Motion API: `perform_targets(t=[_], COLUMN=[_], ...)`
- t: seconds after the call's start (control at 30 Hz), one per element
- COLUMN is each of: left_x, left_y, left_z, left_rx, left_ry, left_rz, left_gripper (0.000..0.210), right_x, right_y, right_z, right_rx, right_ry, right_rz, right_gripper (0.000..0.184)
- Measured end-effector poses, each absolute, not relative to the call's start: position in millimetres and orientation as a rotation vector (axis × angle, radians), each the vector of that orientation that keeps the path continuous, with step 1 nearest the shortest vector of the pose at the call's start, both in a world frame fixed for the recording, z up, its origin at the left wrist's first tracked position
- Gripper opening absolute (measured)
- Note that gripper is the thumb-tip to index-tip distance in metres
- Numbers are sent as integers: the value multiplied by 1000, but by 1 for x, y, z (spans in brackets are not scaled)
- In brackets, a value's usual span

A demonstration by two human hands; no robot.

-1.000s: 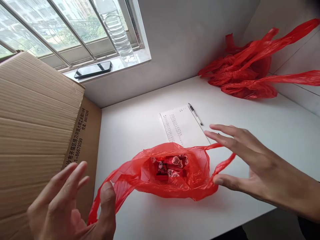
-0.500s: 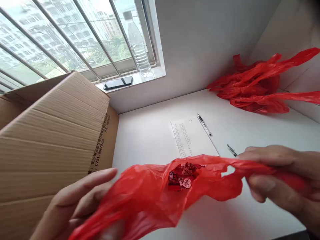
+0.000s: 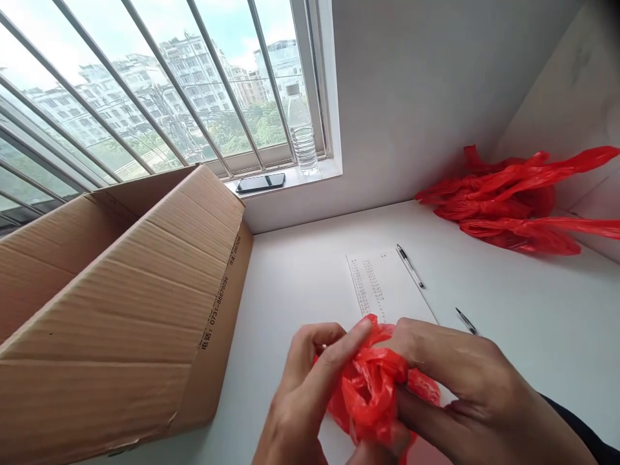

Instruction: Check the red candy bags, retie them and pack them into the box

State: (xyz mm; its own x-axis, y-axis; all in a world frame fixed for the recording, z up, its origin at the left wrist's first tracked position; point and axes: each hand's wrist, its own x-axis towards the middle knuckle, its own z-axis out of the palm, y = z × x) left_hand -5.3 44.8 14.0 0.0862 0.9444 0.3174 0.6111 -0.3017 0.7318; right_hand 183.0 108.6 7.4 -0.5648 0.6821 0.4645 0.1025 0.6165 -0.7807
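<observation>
A red plastic bag (image 3: 371, 387) is bunched up between my two hands, low in the middle of the view. My left hand (image 3: 310, 381) grips its left side, with the thumb laid over the gathered plastic. From the right, my right hand (image 3: 469, 381) pinches the bag's twisted upper part, fingers partly tucked behind the folds. What lies inside the bag is hidden. Just beyond the hands is a sheet of paper (image 3: 387, 287) with columns of writing on the white table (image 3: 290, 284).
A large open cardboard box (image 3: 145, 310) stands at the left. One pen (image 3: 409, 265) lies beside the paper, another pen (image 3: 465, 320) near my right hand. More red plastic bags (image 3: 513, 200) lie at the back right. A phone (image 3: 261, 183) and water bottle (image 3: 303, 135) are on the windowsill.
My hands have come together, and the bag that was stretched wide is now gathered into a bunch. Its mouth, where dark red packets showed, is closed up. The view has tilted upward.
</observation>
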Motion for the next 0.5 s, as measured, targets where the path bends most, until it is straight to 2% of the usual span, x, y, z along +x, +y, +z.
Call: perform_targets(t=[0.1, 0.17, 0.33, 0.43, 0.5], left_x=[-12, -17, -20, -15, -12], left_y=[49, 50, 51, 51, 50], left_z=[5, 3, 5, 7, 7], left_rx=[1969, 1917, 1667, 1570, 1531], left_ry=[1435, 1457, 1487, 1400, 1364], left_rz=[1140, 1181, 1378, 1334, 1261], left_gripper=[29, 18, 23, 20, 41], right_x=[192, 200, 209, 207, 209], right_y=[109, 110, 108, 109, 111], right_z=[10, 11, 13, 15, 16], right_rx=[-611, -659, -806, -877, -891], right_ry=[-2054, -2045, -1966, -1918, -1920], right_rz=[903, 880, 903, 964, 1030], right_gripper=[22, 27, 18, 11, 16])
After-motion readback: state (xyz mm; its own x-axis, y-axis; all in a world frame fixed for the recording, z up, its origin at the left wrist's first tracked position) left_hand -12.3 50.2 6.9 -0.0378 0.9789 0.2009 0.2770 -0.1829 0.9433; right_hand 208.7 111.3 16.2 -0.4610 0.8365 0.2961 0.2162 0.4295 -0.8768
